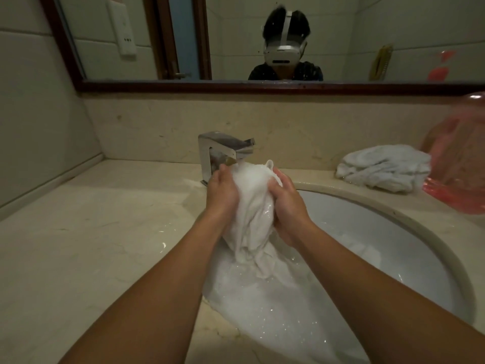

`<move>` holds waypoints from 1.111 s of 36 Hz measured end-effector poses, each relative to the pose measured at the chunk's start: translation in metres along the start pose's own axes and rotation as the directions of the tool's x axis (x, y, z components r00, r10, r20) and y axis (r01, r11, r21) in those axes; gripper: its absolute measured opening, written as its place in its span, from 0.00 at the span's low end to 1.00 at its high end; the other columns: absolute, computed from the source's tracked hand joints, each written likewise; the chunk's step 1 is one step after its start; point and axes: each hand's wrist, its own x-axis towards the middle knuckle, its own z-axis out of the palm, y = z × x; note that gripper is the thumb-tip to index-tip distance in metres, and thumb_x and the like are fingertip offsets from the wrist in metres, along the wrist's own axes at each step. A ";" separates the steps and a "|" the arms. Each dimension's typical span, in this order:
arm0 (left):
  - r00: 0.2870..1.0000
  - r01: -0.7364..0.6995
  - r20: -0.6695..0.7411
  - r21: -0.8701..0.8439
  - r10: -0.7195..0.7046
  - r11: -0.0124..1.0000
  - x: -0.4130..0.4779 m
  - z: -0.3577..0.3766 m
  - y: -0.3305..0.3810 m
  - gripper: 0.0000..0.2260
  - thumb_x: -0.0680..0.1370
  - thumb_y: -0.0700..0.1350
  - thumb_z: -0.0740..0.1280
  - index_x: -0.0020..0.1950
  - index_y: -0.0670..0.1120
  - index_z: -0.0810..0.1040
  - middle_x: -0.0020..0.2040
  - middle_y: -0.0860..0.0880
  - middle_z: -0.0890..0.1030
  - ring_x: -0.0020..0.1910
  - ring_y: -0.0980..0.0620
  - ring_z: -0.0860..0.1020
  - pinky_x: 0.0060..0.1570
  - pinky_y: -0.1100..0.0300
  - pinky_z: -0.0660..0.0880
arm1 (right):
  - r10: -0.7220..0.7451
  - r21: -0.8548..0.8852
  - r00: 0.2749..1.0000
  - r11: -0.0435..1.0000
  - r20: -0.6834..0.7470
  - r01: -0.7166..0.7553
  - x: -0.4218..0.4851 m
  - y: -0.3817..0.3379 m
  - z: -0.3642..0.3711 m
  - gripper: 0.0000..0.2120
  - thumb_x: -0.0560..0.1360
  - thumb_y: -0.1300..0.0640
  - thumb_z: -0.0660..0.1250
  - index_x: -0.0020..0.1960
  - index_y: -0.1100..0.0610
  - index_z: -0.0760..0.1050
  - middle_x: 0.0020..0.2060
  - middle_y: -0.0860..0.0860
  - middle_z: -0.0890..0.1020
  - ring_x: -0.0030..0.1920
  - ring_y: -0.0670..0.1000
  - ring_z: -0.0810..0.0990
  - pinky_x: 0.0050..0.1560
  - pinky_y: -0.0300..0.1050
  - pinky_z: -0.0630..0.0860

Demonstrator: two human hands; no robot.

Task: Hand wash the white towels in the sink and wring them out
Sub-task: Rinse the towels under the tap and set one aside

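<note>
While both hands clasp the white towel (253,206) above the sink (393,215), we see that the cloth is gathered into one thick bundle whose long axis runs almost upright. Its top sits just under the spout of the faucet (225,149). Its lower end drops into the basin and spreads toward the near edge of the sink, where it lies over the rim. The left hand (223,191) holds the bundle from its left side and the right hand (287,206) from its right side, fingers curled round the cloth, both at nearly the same height and equally near to it. For wringing, we judge, the hands must sit one above the other along this axis and twist in opposite ways. A second white towel (383,168) lies crumpled at the far right of the countertop (91,232), well apart from the hands, just beside a pink container (459,164).
</note>
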 end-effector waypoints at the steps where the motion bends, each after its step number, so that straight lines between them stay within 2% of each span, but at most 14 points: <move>1: 1.000 -0.011 -0.028 -0.005 0.011 1.000 0.000 0.000 0.000 0.24 0.89 0.56 0.51 0.73 0.42 0.76 0.65 0.44 0.80 0.65 0.44 0.78 0.68 0.49 0.73 | 0.008 0.008 1.000 1.000 -0.021 -0.008 0.001 0.001 0.000 0.20 0.86 0.48 0.62 0.78 0.42 0.71 0.67 0.48 0.83 0.64 0.53 0.84 0.68 0.60 0.80; 5: 0.996 -0.018 -0.084 -0.005 0.017 1.000 -0.001 -0.006 0.001 0.23 0.89 0.56 0.52 0.50 0.45 0.79 0.39 0.48 0.78 0.42 0.47 0.77 0.39 0.56 0.71 | 0.054 0.061 0.992 0.997 -0.114 -0.047 0.002 0.004 0.002 0.18 0.82 0.37 0.65 0.70 0.37 0.77 0.64 0.47 0.85 0.64 0.55 0.84 0.65 0.62 0.81; 7: 0.998 0.000 -0.057 -0.008 -0.001 1.000 -0.005 -0.005 0.003 0.24 0.89 0.58 0.50 0.54 0.44 0.80 0.45 0.43 0.81 0.48 0.42 0.80 0.45 0.53 0.76 | 0.054 0.055 0.988 0.997 -0.143 -0.047 0.002 0.002 0.003 0.18 0.84 0.38 0.63 0.72 0.38 0.76 0.65 0.48 0.83 0.65 0.55 0.83 0.66 0.61 0.81; 8: 0.999 0.011 -0.039 0.003 -0.011 1.000 -0.006 -0.004 0.002 0.27 0.89 0.60 0.49 0.63 0.43 0.80 0.57 0.39 0.83 0.58 0.40 0.81 0.57 0.50 0.77 | 0.059 0.059 0.986 0.997 -0.156 -0.050 0.001 0.001 0.004 0.18 0.85 0.41 0.61 0.74 0.40 0.74 0.67 0.48 0.82 0.65 0.55 0.82 0.67 0.60 0.80; 10: 1.000 0.018 0.001 0.060 -0.018 0.998 -0.007 0.001 0.001 0.32 0.88 0.63 0.46 0.78 0.43 0.72 0.75 0.42 0.75 0.75 0.40 0.72 0.76 0.47 0.67 | 0.062 0.066 0.983 0.997 -0.172 -0.051 0.000 0.002 0.006 0.19 0.87 0.42 0.60 0.76 0.41 0.70 0.70 0.49 0.78 0.67 0.55 0.80 0.69 0.60 0.79; 12: 0.998 0.004 0.068 0.119 -0.012 0.993 -0.009 0.005 0.000 0.35 0.86 0.66 0.44 0.81 0.45 0.70 0.78 0.44 0.72 0.78 0.43 0.69 0.79 0.45 0.63 | 0.027 0.032 0.985 0.999 -0.169 -0.022 -0.003 0.001 0.009 0.18 0.86 0.42 0.60 0.76 0.38 0.69 0.71 0.50 0.77 0.68 0.55 0.79 0.69 0.61 0.78; 16: 0.996 -0.024 0.087 0.217 0.005 0.976 -0.008 0.006 -0.002 0.40 0.82 0.72 0.40 0.78 0.49 0.74 0.76 0.45 0.76 0.76 0.44 0.73 0.77 0.41 0.66 | -0.090 -0.067 0.985 0.994 -0.146 0.081 -0.008 -0.005 0.013 0.13 0.87 0.42 0.60 0.71 0.34 0.72 0.72 0.48 0.77 0.70 0.53 0.78 0.71 0.60 0.77; 23: 1.000 -0.015 0.020 0.210 0.011 0.978 -0.008 0.000 -0.004 0.30 0.84 0.69 0.50 0.58 0.50 0.82 0.56 0.47 0.84 0.59 0.45 0.82 0.66 0.47 0.76 | -0.256 -0.216 0.965 0.947 -0.065 0.237 -0.017 -0.012 0.017 0.17 0.88 0.46 0.59 0.76 0.43 0.72 0.73 0.47 0.76 0.72 0.50 0.76 0.74 0.55 0.75; 26: 0.999 0.038 -0.043 0.195 -0.030 0.980 -0.007 0.001 -0.004 0.29 0.87 0.64 0.52 0.63 0.45 0.83 0.58 0.44 0.84 0.59 0.44 0.82 0.59 0.53 0.75 | -0.288 -0.287 0.956 0.922 -0.057 0.260 -0.016 -0.011 0.014 0.17 0.89 0.47 0.58 0.76 0.46 0.72 0.71 0.46 0.78 0.70 0.48 0.78 0.72 0.52 0.75; 30: 0.988 0.067 -0.150 0.123 -0.048 0.990 -0.007 -0.002 -0.001 0.30 0.88 0.60 0.51 0.71 0.38 0.78 0.67 0.38 0.80 0.67 0.38 0.77 0.54 0.59 0.66 | -0.220 -0.261 0.970 0.947 -0.101 0.187 -0.015 -0.010 0.006 0.16 0.89 0.47 0.58 0.75 0.45 0.73 0.68 0.46 0.79 0.63 0.45 0.79 0.58 0.36 0.76; 33: 0.976 0.071 -0.210 0.087 -0.051 0.994 -0.003 -0.009 0.000 0.30 0.88 0.60 0.51 0.66 0.38 0.81 0.63 0.38 0.82 0.54 0.41 0.77 0.51 0.56 0.68 | -0.196 -0.292 0.976 0.943 -0.098 0.160 -0.015 -0.008 0.002 0.16 0.89 0.48 0.58 0.74 0.47 0.74 0.60 0.41 0.78 0.54 0.35 0.76 0.47 0.26 0.70; 35: 0.966 0.057 -0.254 0.043 -0.044 0.997 0.000 -0.012 0.001 0.30 0.88 0.61 0.51 0.62 0.39 0.83 0.59 0.39 0.83 0.51 0.43 0.77 0.51 0.55 0.69 | -0.185 -0.277 0.977 0.949 -0.108 0.149 -0.015 -0.007 0.005 0.15 0.89 0.47 0.58 0.72 0.45 0.74 0.59 0.41 0.78 0.56 0.38 0.78 0.50 0.30 0.72; 37: 0.965 0.035 -0.261 0.016 -0.030 0.999 0.000 -0.013 0.002 0.29 0.88 0.61 0.51 0.63 0.41 0.83 0.58 0.41 0.83 0.57 0.40 0.80 0.52 0.55 0.70 | -0.136 -0.209 0.982 0.972 -0.131 0.107 -0.017 -0.008 0.012 0.15 0.89 0.46 0.58 0.72 0.45 0.74 0.62 0.43 0.79 0.60 0.43 0.80 0.58 0.38 0.77; 40: 0.984 -0.029 -0.176 0.034 0.035 0.999 -0.006 -0.011 0.001 0.28 0.88 0.61 0.50 0.74 0.44 0.77 0.71 0.44 0.80 0.71 0.42 0.76 0.64 0.55 0.71 | 0.020 -0.077 0.991 0.997 -0.131 -0.030 -0.019 -0.010 0.021 0.22 0.83 0.38 0.63 0.74 0.45 0.76 0.67 0.46 0.81 0.65 0.50 0.81 0.67 0.54 0.79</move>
